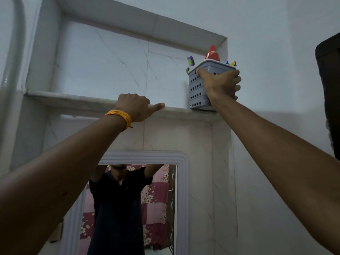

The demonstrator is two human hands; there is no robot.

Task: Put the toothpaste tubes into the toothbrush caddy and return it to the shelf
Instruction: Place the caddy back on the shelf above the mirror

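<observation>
I see the wall (276, 43) first: smooth, pale, with a rectangular niche (110, 67) cut into it, lined in glossy white marble tile with thin grey veins. The shelf (73, 100) is the niche's stone sill, a flat slab with a rounded front edge. Below it hangs a mirror (132, 208) in a ribbed, round-cornered white frame; it reflects a person in a dark shirt with both arms raised, and a pink flowered cloth behind. A dark shape (329, 89) cuts in at the right edge; I cannot tell what it is.

Both bare forearms reach up. My left hand (136, 107) rests on the shelf edge, fingers curled over the lip, index finger stretched along the front. A braided yellow band (120, 116) wraps that wrist.

My right hand (220, 83) grips the caddy (197, 89), thumb on the near face by the rim, fingers wrapped round its right side. The caddy is a grey plastic box, squarish, walls punched with rows of round holes, white rim on top. It sits at the shelf's right end, close to the niche's side wall, its base slightly tilted off the slab at the front.

A red tube (212, 53) with a red cap pokes up out of it. Bright brush heads (191, 61) stick out beside it, purple, green and yellow.
</observation>
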